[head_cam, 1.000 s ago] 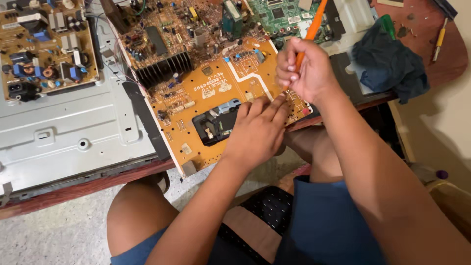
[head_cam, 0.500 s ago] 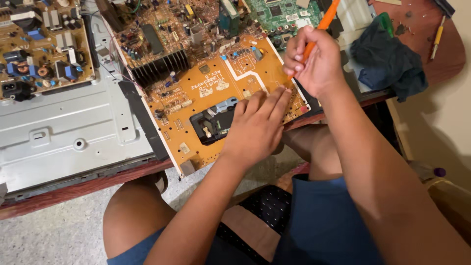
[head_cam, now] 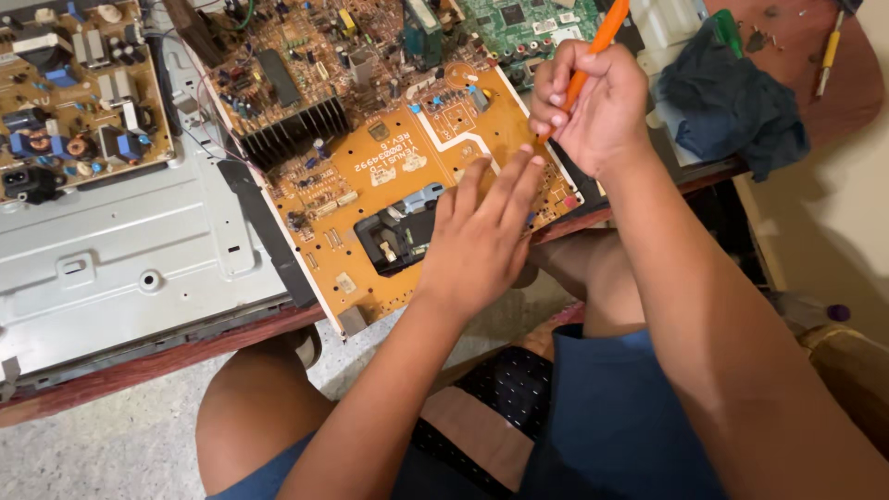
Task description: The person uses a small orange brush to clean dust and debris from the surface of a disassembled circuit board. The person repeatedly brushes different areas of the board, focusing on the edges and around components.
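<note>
Orange circuit board (head_cam: pixel 389 176): centre of frame, lying flat, its lower edge overhanging the red-brown table edge (head_cam: pixel 139 370).
Left hand (head_cam: pixel 482 241): open, fingers spread flat, pressing on the board's lower right part.
Right hand (head_cam: pixel 597 111): upper right of centre, closed around 1 orange screwdriver (head_cam: pixel 597 42), tip pointed down at the board's right edge.
Grey metal chassis (head_cam: pixel 120 250): left of frame.
Dark blue cloth (head_cam: pixel 732 106): upper right, beside the right hand.

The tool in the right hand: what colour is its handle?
Orange. The tool shows best in the head view, gripped in the right hand.
</note>
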